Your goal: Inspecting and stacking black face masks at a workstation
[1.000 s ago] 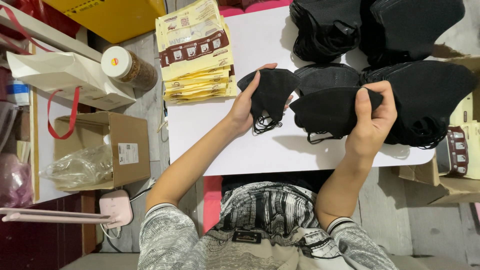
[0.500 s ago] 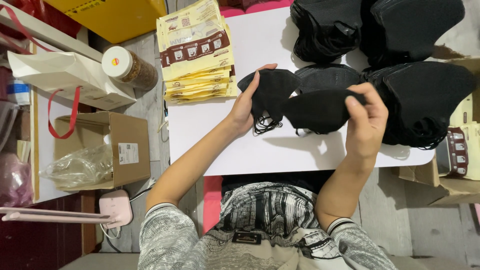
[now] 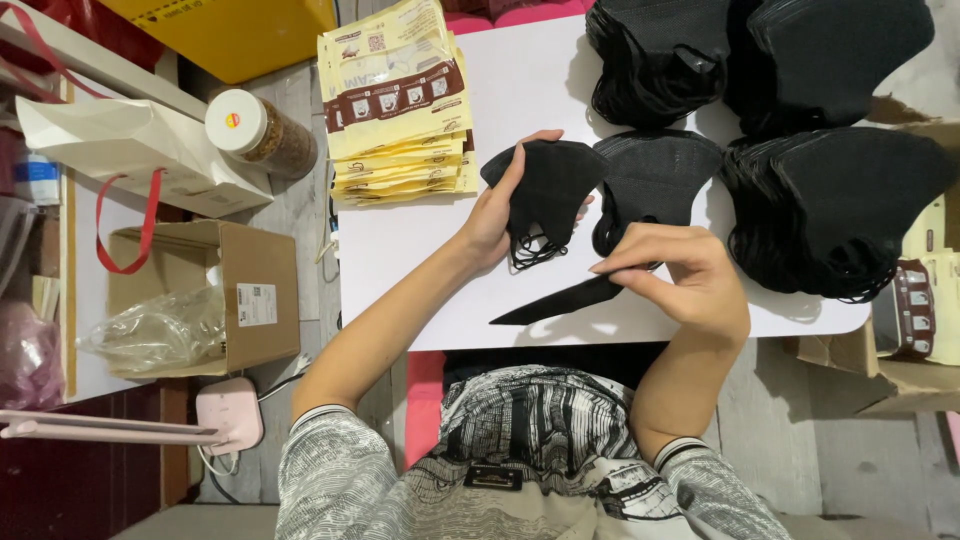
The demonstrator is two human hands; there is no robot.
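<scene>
table [image 3: 420,290]: white top, takes up most of the middle, person sits at the near edge w/ patterned grey sleeves.
mask piles [image 3: 830,210]: black face masks in fat stacks on the far right half of the table, two at the back, one big one on the right, plus a smaller stack [image 3: 655,180] in the middle just beyond the right hand. ear loops hang out the fronts.
cardboard box [image 3: 205,295]: on the floor left of the table, brown, open, w/ a crumpled clear plastic bag [image 3: 150,330] lying in it.
paper bag [image 3: 125,150]: white w/ red handles, lying on its side behind the box.
yellow packets [image 3: 400,105]: flat printed pouches w/ a brown band, stacked at the table's back left corner, fanned a bit.
jar [image 3: 260,130]: white lid, brownish stuff inside, on the floor btw the paper bag and the packets.
left hand [image 3: 495,215]: curled around a small bunch of black masks [image 3: 545,190], thumb on top, held just above the tabletop, loops dangling below.
right hand [image 3: 670,275]: pinching one folded mask [image 3: 565,300] btw thumb and fingertips, gripped at its right end.
folded mask: seen edge-on so it looks like a thin dark blade, pointing down-left over the near part of the table, casts a shadow on the white. close to the left hand's bunch but not touching afaict.
</scene>
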